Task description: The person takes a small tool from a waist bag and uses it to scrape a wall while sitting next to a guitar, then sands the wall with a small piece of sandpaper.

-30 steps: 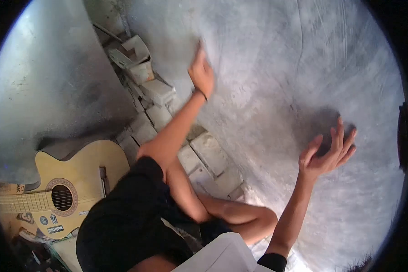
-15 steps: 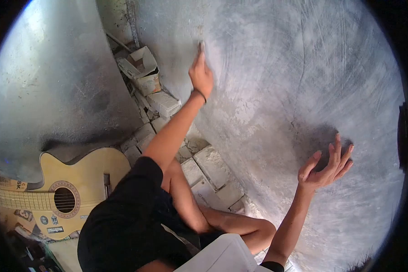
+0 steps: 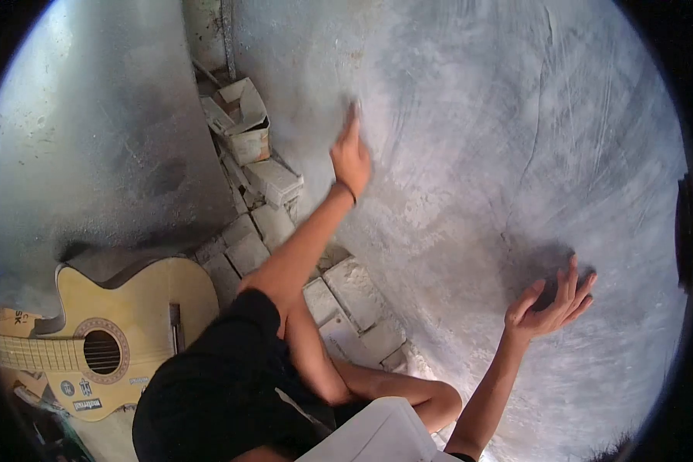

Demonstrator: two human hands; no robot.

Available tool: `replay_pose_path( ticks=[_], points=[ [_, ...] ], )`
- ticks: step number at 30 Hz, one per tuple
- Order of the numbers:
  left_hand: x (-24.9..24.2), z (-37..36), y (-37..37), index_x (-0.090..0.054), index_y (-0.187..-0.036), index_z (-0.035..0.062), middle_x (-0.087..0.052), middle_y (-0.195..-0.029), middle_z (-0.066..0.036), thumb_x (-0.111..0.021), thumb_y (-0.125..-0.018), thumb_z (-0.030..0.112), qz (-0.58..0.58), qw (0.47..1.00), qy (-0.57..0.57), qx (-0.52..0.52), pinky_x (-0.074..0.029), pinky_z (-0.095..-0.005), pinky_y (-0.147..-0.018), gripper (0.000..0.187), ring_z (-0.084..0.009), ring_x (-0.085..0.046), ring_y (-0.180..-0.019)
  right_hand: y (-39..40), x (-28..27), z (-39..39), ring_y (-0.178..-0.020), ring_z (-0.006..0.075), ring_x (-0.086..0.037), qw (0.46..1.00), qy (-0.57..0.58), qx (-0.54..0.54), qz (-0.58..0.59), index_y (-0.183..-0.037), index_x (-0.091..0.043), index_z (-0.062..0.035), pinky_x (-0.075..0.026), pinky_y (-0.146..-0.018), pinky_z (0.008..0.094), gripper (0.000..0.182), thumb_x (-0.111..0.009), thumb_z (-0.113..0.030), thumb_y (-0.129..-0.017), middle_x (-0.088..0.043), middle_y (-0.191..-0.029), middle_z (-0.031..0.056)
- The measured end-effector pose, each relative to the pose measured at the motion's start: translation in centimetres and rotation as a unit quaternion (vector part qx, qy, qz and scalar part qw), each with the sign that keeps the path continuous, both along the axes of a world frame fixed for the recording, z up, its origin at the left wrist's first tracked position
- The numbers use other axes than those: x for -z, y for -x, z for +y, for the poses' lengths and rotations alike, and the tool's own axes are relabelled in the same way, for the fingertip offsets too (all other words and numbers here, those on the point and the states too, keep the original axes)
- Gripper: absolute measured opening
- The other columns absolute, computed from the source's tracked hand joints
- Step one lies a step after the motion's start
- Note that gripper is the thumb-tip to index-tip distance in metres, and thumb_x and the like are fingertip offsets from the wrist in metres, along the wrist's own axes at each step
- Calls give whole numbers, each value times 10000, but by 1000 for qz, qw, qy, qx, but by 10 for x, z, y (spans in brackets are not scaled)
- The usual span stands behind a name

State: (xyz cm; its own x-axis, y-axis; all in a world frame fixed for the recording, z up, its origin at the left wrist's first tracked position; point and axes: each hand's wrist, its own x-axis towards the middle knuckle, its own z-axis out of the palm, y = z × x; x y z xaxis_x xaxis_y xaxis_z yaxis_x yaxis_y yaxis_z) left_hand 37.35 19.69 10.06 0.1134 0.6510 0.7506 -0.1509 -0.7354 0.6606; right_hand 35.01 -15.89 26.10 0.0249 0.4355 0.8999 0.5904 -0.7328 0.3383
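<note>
My left hand reaches up to the grey plastered wall, a dark band at its wrist. Its index finger points straight up with the tip right at the wall surface, slightly blurred; the other fingers are folded or hidden. Lower down on the right, my right hand has its fingers spread, the tips over a dark shadowed patch of the same wall. Nothing shows in its palm. A thin crack runs up the wall above it.
An acoustic guitar with stickers lies at the left. Pale blocks line the wall's foot, with an opened cardboard box farther back. Behind the guitar stands a large grey panel. Crossed legs and white paper-like material are below.
My left hand has slid a little down the wall. The view has shifted slightly, while my right hand stays at about the same wall spot with fingers spread.
</note>
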Motion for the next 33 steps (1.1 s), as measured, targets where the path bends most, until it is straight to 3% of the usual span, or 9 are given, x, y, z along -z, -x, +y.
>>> replay_pose_path(
  ticks=[4,10,17,23,26,28,30,33],
  points=[
    [17,-15,4,-465,-1414,-13,-538,-1358,-258,-443,-806,-129,-2,1000,-8,13,-482,-421,-987,619,-400,-557,-1219,-2,1,0,-1402,400,-384,1000,17,6,-10,-1146,-565,-67,-121,-1193,489,259,-537,-211,-933,-629,-1310,150],
    [-36,45,-17,-456,-1414,-24,-517,-1391,-247,-437,-814,-145,-24,1000,-1,-1,-448,-417,-1039,612,-403,-522,-1261,-2,1,-1,-1422,409,-345,999,31,37,-10,-1190,-538,-72,-116,-1191,514,298,-531,-221,-932,-583,-1367,155],
    [19,6,13,-455,-1415,-18,-476,-1428,-246,-448,-793,-176,39,995,-54,69,-471,-433,-1020,641,-410,-510,-1270,-1,3,2,-1425,406,-339,999,23,31,-2,-1193,-535,-69,-116,-1195,515,304,-534,-222,-931,-579,-1368,152],
    [-51,65,-24,-408,-1458,16,-500,-1408,-241,-467,-792,-158,-25,998,-61,-5,-484,-415,-995,690,-390,-537,-1247,-4,3,1,-1433,392,-328,999,25,37,-10,-1200,-535,-87,-123,-1196,516,301,-532,-229,-935,-575,-1375,139],
    [-32,38,-7,-411,-1461,28,-512,-1399,-237,-475,-779,-155,21,999,-16,26,-488,-419,-988,708,-376,-533,-1255,-2,2,2,-1428,394,-337,1000,11,25,-9,-1207,-532,-99,-128,-1196,520,298,-537,-235,-942,-582,-1370,130],
    [1,15,4,-436,-1448,30,-495,-1415,-239,-461,-777,-165,0,999,-35,34,-480,-426,-1008,699,-377,-515,-1277,-3,3,1,-1421,399,-349,1000,13,20,-7,-1200,-540,-95,-127,-1197,516,289,-531,-231,-945,-593,-1358,129],
    [14,4,21,-391,-1463,-1,-438,-1460,-251,-480,-755,-181,74,991,-80,83,-459,-433,-1052,736,-394,-462,-1327,-2,4,6,-1417,399,-355,1000,5,17,-15,-1192,-547,-90,-130,-1198,506,284,-528,-226,-943,-600,-1350,127],
    [-9,30,15,-399,-1453,-15,-439,-1461,-244,-483,-761,-179,68,988,-120,65,-479,-423,-1029,716,-396,-457,-1328,-4,3,10,-1413,395,-366,1000,-3,9,-22,-1173,-562,-82,-136,-1201,486,273,-526,-219,-939,-610,-1338,123]
  ],
)
